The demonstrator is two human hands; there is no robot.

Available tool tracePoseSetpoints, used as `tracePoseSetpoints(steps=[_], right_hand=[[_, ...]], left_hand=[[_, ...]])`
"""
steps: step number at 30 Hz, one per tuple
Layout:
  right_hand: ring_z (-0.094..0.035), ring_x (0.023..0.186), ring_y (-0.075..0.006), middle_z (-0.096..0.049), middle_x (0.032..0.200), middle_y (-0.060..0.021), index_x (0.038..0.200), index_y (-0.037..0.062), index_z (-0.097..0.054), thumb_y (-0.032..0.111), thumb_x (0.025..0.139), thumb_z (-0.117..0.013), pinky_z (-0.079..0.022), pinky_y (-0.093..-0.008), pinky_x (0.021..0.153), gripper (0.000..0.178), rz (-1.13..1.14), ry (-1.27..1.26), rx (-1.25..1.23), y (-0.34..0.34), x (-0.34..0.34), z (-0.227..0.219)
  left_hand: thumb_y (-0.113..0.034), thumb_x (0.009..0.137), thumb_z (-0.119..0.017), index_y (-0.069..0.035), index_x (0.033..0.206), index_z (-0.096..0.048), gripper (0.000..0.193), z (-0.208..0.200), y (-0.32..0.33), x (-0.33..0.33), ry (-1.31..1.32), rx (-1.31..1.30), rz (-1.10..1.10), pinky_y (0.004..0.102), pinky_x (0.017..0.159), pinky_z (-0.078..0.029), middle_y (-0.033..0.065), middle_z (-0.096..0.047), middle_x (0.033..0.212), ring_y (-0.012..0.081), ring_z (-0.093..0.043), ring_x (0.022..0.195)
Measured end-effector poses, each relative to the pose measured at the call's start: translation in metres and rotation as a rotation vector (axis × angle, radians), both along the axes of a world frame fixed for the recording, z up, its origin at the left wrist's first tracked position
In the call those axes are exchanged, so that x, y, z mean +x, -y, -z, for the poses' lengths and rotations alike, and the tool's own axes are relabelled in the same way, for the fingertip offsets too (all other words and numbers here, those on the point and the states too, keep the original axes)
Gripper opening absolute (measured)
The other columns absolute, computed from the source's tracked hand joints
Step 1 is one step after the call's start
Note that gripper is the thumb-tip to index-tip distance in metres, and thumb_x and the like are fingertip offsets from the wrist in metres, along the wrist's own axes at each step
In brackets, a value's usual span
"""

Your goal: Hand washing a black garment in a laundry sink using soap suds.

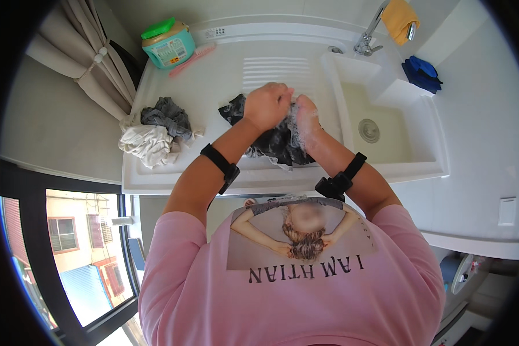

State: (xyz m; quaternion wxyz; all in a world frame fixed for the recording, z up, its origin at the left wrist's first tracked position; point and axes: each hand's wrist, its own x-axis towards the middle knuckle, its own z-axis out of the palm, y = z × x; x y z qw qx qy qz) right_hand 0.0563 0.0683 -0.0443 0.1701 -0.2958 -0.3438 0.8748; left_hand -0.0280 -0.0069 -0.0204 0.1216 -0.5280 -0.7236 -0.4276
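A dark, soapy wet garment (279, 143) lies bunched on the white washboard counter, with white suds along its right side. My left hand (269, 106) is a closed fist over its upper part, and some of the cloth shows to the left of the wrist. Close beside it, my right hand (309, 120) is wet with foam and curled round the garment's right edge. The fingertips of both hands are mostly hidden. Below the hands, the lower part of the cloth spreads toward the counter's front edge.
White ribs of the washboard (277, 69) lie beyond my hands. A grey cloth (166, 117) and a white cloth (147, 144) are piled left. Behind them stand a teal detergent tub (170, 49) and a pink brush (191, 60). The sink basin (380, 109), faucet (366, 43) and blue cloth (422, 74) are right.
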Motion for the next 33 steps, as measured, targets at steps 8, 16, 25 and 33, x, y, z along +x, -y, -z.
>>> tracePoseSetpoints(steps=[8,16,25,33], right_hand=[[-0.051,0.067,-0.0146,-0.049,0.068,-0.0019,0.068,0.0098,-0.047,0.019,0.080,-0.043,-0.043,-0.0309,0.062,0.016,-0.014,-0.237,0.113,0.008,0.004,-0.013],[-0.053,0.072,-0.0143,-0.054,0.075,-0.0043,0.074,0.0078,-0.052,0.020,0.081,-0.043,-0.044,-0.0291,0.066,0.017,-0.028,-0.203,0.158,-0.004,0.000,0.003],[-0.052,0.070,-0.0137,-0.055,0.074,-0.0031,0.077,0.0070,-0.056,0.019,0.078,-0.047,-0.043,-0.0286,0.066,0.015,-0.095,-0.368,0.282,-0.013,-0.001,0.013],[-0.052,0.071,-0.0151,-0.055,0.079,-0.0038,0.080,0.0056,-0.056,0.020,0.080,-0.043,-0.043,-0.0300,0.070,0.019,-0.047,-0.168,0.082,-0.005,0.003,-0.002]], left_hand=[[-0.021,0.082,-0.055,-0.005,0.070,-0.057,0.020,0.001,0.006,0.001,-0.028,-0.021,0.088,0.0398,0.060,-0.046,0.0121,-0.058,0.072,0.0317,-0.057,0.068],[-0.021,0.082,-0.054,-0.005,0.071,-0.059,0.020,-0.005,0.006,0.025,-0.063,0.043,0.087,0.0393,0.059,-0.047,0.0133,-0.060,0.074,0.0318,-0.058,0.068],[-0.022,0.080,-0.054,-0.007,0.069,-0.058,0.019,-0.013,0.012,0.018,-0.131,0.115,0.219,0.0396,0.056,-0.045,0.0116,-0.058,0.071,0.0300,-0.057,0.069],[-0.018,0.082,-0.057,-0.005,0.070,-0.060,0.018,-0.022,0.017,0.030,-0.166,0.103,0.230,0.0393,0.057,-0.046,0.0120,-0.058,0.070,0.0323,-0.057,0.065]])
